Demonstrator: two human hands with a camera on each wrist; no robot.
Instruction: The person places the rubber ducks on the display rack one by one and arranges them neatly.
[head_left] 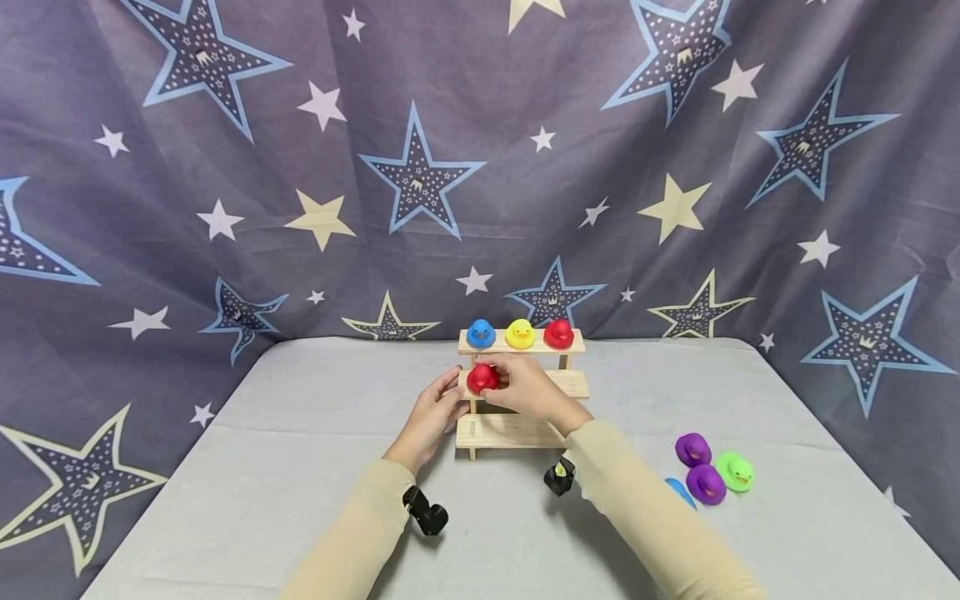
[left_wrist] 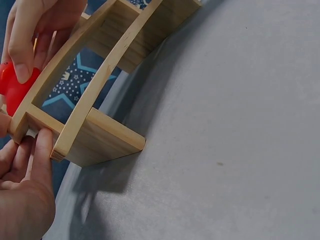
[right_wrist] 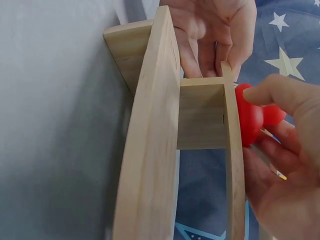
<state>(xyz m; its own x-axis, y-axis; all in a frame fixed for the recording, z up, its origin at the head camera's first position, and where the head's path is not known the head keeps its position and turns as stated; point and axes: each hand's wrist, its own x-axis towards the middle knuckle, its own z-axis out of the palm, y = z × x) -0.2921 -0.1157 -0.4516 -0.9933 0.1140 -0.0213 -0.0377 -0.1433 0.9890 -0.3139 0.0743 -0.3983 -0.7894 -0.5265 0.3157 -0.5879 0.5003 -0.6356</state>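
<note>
A red rubber duck [head_left: 481,380] sits at the left end of the middle shelf of a three-step wooden rack [head_left: 510,430]. My right hand [head_left: 525,387] pinches this duck between thumb and fingers, its base against the board in the right wrist view. My left hand [head_left: 431,417] holds the left end of that same shelf; in the left wrist view its fingers [left_wrist: 42,155] lie beneath the board and the thumb is partly cut off at the frame edge. A blue duck [head_left: 481,334], a yellow duck [head_left: 520,334] and another red duck [head_left: 558,334] line the top shelf.
Right of the rack, two purple ducks [head_left: 706,484], a green duck [head_left: 735,472] and a blue duck [head_left: 680,492], partly hidden by the right sleeve, lie on the grey-covered table [head_left: 300,467]. A star-patterned curtain [head_left: 480,217] hangs behind the table.
</note>
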